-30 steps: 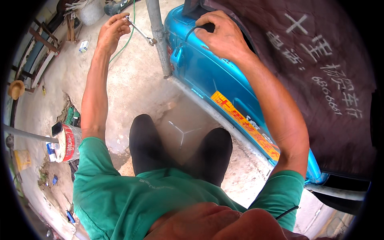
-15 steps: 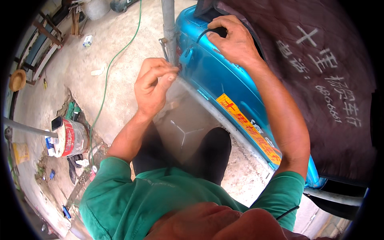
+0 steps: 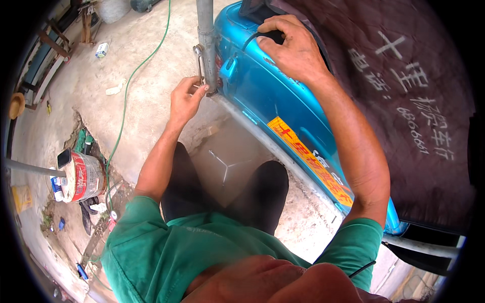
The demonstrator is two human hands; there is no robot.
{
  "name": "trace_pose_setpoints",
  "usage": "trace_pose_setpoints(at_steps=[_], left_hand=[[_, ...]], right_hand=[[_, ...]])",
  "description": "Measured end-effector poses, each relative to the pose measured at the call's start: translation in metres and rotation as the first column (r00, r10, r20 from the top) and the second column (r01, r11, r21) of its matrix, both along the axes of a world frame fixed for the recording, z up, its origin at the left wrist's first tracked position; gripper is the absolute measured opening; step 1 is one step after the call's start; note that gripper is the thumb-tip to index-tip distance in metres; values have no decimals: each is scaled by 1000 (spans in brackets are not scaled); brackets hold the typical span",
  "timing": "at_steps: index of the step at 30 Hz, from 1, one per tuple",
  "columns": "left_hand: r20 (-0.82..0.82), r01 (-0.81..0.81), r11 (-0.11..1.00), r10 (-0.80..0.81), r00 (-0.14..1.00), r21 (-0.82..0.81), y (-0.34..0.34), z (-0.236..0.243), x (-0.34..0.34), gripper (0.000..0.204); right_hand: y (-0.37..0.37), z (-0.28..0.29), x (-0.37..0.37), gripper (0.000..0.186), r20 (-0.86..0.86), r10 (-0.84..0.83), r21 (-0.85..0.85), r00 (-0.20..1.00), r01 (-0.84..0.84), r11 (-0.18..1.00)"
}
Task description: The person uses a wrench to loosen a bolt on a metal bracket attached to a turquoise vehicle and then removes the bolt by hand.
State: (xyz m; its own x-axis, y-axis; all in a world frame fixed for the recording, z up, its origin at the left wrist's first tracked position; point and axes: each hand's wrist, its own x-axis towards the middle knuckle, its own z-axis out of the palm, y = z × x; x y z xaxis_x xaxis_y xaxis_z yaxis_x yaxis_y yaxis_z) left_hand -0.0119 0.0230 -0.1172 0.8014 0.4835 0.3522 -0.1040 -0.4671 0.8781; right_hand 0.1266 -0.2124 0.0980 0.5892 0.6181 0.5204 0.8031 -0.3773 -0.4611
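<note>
My left hand (image 3: 186, 101) is closed, with thumb and finger pinched at the lower end of a slim metal lever (image 3: 200, 63) with a rounded top. The lever lies along an upright grey metal post (image 3: 205, 30). My right hand (image 3: 295, 48) curls over the top of a glossy blue vehicle panel (image 3: 283, 108), fingers closed round a black cord (image 3: 249, 40). That cord bends down onto the panel's upper edge; its other end is hidden by the hand. A brown fabric cover (image 3: 374, 101) with white markings hangs to the right.
A green hose (image 3: 131, 81) crosses the concrete floor on the left. A bucket (image 3: 91, 174) bearing a phone and a blue-white tube stands beside broken ground. A small box (image 3: 102, 50) lies farther off. A grey pole (image 3: 33, 167) reaches in from the left.
My left hand has moved forward from beside the post to the lever and pinches its lower end. My right hand keeps hold of the cord. The view has shifted slightly.
</note>
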Motion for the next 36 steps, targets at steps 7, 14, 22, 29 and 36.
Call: trace_pose_setpoints(at_steps=[7,14,22,29,36], left_hand=[[-33,-29,989,34,999,146,108,84,54,33],[-14,-31,868,44,999,495,92,232,12,32],[229,123,818,-297,927,562,-20,203,-68,27],[427,185,924,-324,844,335,-61,110,-45,21],[441,81,997,-71,895,-5,-85,59,-48,27]], right_hand=[[0,2,2,32,18,-26,-62,1000,27,998],[2,2,0,38,-61,-27,-41,998,24,999],[2,6,-5,36,13,-64,-101,998,65,993],[0,6,-6,34,33,-49,-103,998,52,993],[-1,-1,-3,38,6,-27,-21,1000,27,999]])
